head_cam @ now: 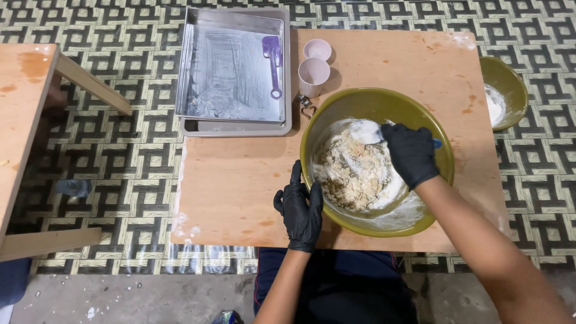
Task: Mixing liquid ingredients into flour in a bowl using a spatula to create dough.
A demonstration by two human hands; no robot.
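A large olive-green bowl [360, 103] sits on a small wooden table [240, 180] and holds crumbly dough [351, 174] with white flour. My right hand [411, 153], in a black glove, is inside the bowl, closed on a blue-handled spatula [369, 133] whose blade is coated in flour. My left hand [300, 210], also gloved in black, rests flat against the bowl's near-left rim.
A floured metal baking tray [234, 69] with a purple scraper [273, 57] lies at the table's back left. Two pale pink cups [314, 72] stand beside it. A second green bowl [507, 90] with flour sits at the right edge. Another wooden table [24, 108] stands to the left.
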